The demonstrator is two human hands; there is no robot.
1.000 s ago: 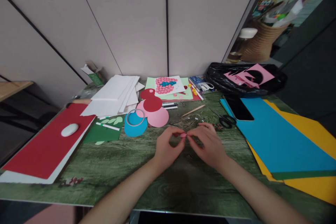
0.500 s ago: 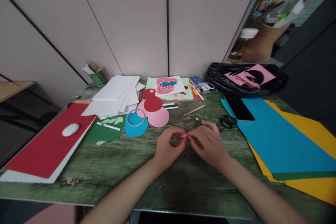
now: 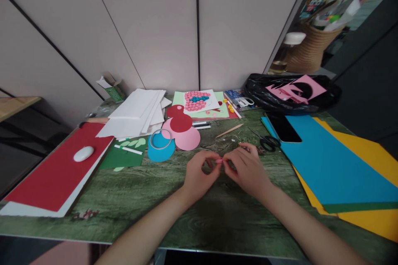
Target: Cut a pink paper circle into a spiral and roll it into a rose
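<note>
My left hand (image 3: pixel 199 172) and my right hand (image 3: pixel 245 167) meet over the middle of the green table (image 3: pixel 130 198). Between their pinched fingertips sits a small pink paper piece (image 3: pixel 219 160). Both hands have their fingers curled round it, thumbs and forefingers pressed together. Just beyond my right hand lie black scissors (image 3: pixel 268 142) and a wooden stick (image 3: pixel 229 131).
Pink and red paper circles (image 3: pixel 183 130), a blue circle with a tape ring (image 3: pixel 160 140), green card (image 3: pixel 122 157), white sheets (image 3: pixel 137 112) and a red sheet with a white mouse (image 3: pixel 83 153) lie left. Blue and yellow card (image 3: pixel 336 161), a phone (image 3: pixel 281 127) and a black bag (image 3: pixel 289 93) lie right.
Both hands stay pinched on the pink piece; they have shifted very slightly, fingers working at it. Nothing else has moved.
</note>
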